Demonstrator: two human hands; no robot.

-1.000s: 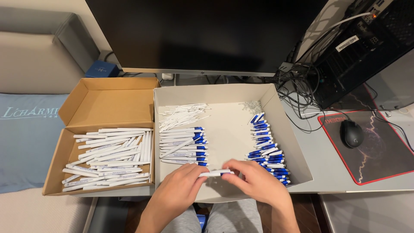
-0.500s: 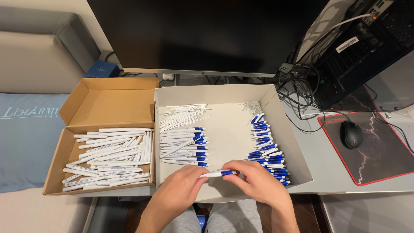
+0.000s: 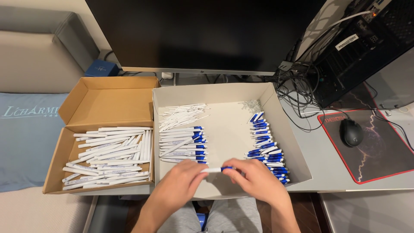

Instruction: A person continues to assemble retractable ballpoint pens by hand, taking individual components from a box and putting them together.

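My left hand (image 3: 179, 183) and my right hand (image 3: 254, 181) meet over the near edge of a white tray box (image 3: 297, 149). Together they hold one pen (image 3: 215, 169), white with a blue end, lying level between my fingertips. In the tray, a row of white-and-blue pens (image 3: 183, 144) lies left of centre. Thin white inner tubes (image 3: 181, 114) are piled behind that row. A column of blue pen parts (image 3: 265, 144) runs along the tray's right side, with small springs (image 3: 250, 105) at its far end.
A brown cardboard box (image 3: 108, 97) on the left holds several white pen barrels (image 3: 110, 157). Behind stands a dark monitor (image 3: 207, 34). To the right are cables, a black computer case (image 3: 362, 47), and a mouse (image 3: 351, 131) on a red-edged mat. A blue cushion (image 3: 26, 138) lies far left.
My hands have closed in on the pen. A blue end now shows on it, where a second ago it looked plain white.
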